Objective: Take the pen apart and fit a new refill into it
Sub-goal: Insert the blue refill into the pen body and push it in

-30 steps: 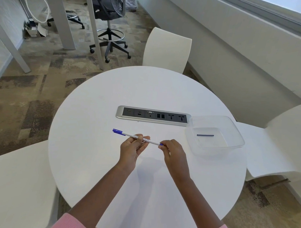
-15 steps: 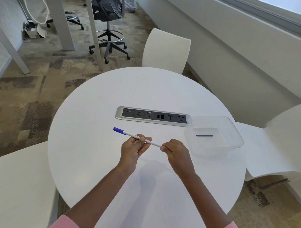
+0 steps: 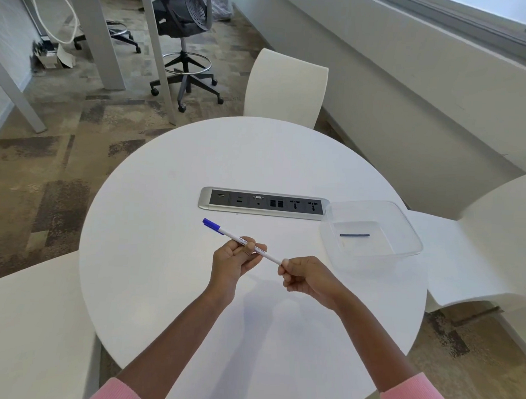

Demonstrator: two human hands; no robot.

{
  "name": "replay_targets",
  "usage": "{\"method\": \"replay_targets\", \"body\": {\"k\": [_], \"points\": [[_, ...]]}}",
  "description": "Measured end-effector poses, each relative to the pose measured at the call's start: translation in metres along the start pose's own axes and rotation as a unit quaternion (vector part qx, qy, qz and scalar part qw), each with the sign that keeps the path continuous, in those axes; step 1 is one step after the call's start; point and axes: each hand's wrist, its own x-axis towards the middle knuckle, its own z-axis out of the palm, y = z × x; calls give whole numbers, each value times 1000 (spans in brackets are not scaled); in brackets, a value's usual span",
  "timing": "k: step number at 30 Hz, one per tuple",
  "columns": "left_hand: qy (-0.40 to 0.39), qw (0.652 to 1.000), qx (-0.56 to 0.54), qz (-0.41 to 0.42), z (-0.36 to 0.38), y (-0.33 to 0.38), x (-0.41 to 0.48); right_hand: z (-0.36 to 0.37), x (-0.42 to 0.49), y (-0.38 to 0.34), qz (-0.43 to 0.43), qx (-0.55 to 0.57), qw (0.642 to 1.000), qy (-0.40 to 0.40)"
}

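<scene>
Pen (image 3: pixel 229 234): held in the air above the counter (image 3: pixel 164 270), in front of me, slanting from its blue cap (image 3: pixel 211 224) at the far left to the end in my right grip. It looks whole, so I judge the dismantling not yet done.
Left grip (image 3: pixel 232 264): fingers and thumb curled round the middle of the white barrel, pinching it. I hold here to brace the barrel against a twist or pull.
Right grip (image 3: pixel 306 278): fingertips closed on the near end of the pen, hiding it. I judge this is the end to be worked loose; what sits there I cannot tell.
Blue cap: fitted on, pointing away from me, clear of my 2 grips.
Refill (image 3: pixel 354 234): 1 short dark stick lying flat in the clear tub (image 3: pixel 404 222), to my right and well apart from the pen. The walls would keep it from rolling off.
Socket panel (image 3: pixel 263 203): set into the counter beyond the pen, its right end just beside the tub.
</scene>
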Motion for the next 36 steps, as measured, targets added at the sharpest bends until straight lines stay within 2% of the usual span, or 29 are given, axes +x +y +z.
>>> {"method": "replay_targets", "body": {"k": [4, 9, 14, 22, 24, 31, 36], "points": [[31, 999, -42, -11, -1, -4, 1, -2, 4, -10, -12, -1, 1000, 26], [51, 997, -53, -13, -5, -5, 1, -3, 6, -12, -65, -129, 985, 99], [68, 995, -73, -18, -7, -6, 2, 10, 2, -6, -136, -292, 934, 154], [52, 996, -69, -24, -4, -5, 3, 22, 4, -2, -212, -438, 854, 185], [46, 997, -56, -25, -3, -5, 4, 21, 3, -3, -195, -442, 859, 170], [5, 1000, 15, -9, -5, -8, 4, 11, 2, -3, -82, -289, 949, 95], [-23, 998, 54, -1, -5, -5, 7, 4, 1, -7, -43, -215, 974, 53]]}}
